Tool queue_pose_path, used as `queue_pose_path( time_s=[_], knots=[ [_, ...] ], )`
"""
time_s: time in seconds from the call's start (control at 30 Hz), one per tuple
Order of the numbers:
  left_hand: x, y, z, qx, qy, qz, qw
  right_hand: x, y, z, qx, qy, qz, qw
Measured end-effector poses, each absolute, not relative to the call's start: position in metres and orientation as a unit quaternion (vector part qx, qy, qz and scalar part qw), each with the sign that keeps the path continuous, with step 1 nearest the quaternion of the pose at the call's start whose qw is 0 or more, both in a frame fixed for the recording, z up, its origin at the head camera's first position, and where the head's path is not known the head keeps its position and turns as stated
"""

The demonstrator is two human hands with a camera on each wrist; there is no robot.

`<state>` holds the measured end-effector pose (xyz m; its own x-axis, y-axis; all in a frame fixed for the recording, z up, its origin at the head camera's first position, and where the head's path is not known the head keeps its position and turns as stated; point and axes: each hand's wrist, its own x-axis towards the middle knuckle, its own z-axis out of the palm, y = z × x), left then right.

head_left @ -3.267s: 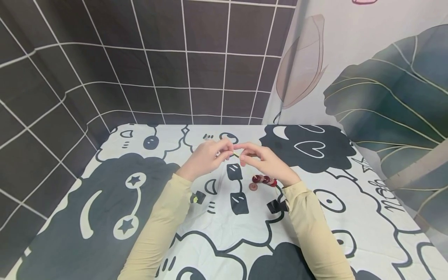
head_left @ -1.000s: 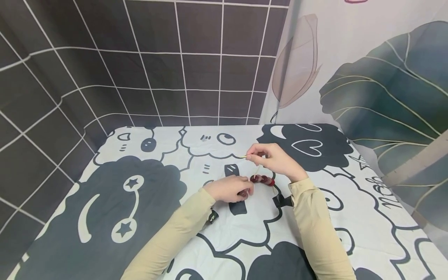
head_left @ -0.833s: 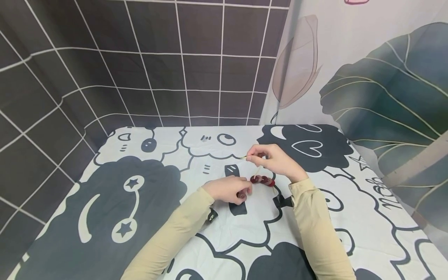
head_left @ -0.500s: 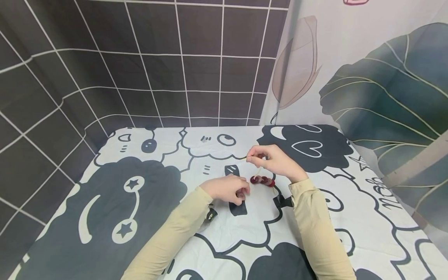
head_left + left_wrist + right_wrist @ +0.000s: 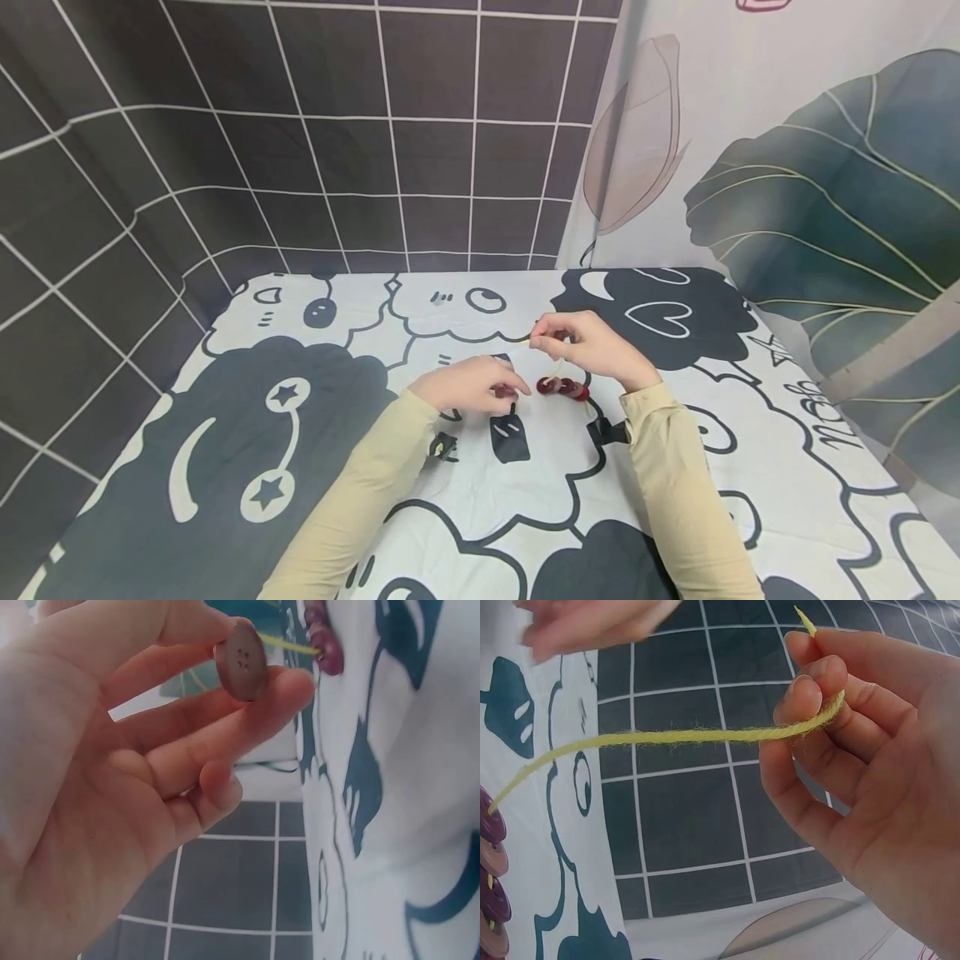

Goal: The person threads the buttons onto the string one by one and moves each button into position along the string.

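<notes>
My left hand [image 5: 472, 385] is raised a little above the cloth, left of a row of strung buttons [image 5: 561, 387]. In the left wrist view it pinches a brown button [image 5: 243, 664] between thumb and fingers, with the holes in its face showing. My right hand [image 5: 588, 343], farther back and to the right, pinches yellow yarn [image 5: 682, 737] near its end. A short pointed tip of the yarn sticks out beyond the fingertips. From that hand the yarn runs down through the dark red and pink buttons lying on the cloth.
Black tape [image 5: 606, 432] lies on the cloth near the right sleeve. Another black patch with a yellowish bit [image 5: 444, 447] shows beside the left sleeve. A patterned cloth [image 5: 517, 508] covers the table, and a dark grid-patterned curtain [image 5: 435, 150] hangs behind.
The two hands were together 3.3 s ago, with a loose button on the cloth. The left hand then reached down there; now it has lifted leftward holding a button. The right hand lately barely moved.
</notes>
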<state>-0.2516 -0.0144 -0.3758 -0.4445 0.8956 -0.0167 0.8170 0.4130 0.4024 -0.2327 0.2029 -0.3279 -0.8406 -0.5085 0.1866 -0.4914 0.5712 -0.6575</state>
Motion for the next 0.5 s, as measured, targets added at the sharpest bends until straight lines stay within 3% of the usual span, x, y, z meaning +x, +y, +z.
queue_pose_path(
  time_s=[0.5],
  knots=[
    [-0.259, -0.034, -0.363, 0.469, 0.84, 0.272, 0.037, -0.235, 0.203, -0.33, -0.283, 0.884, -0.371, 0.021]
  ],
)
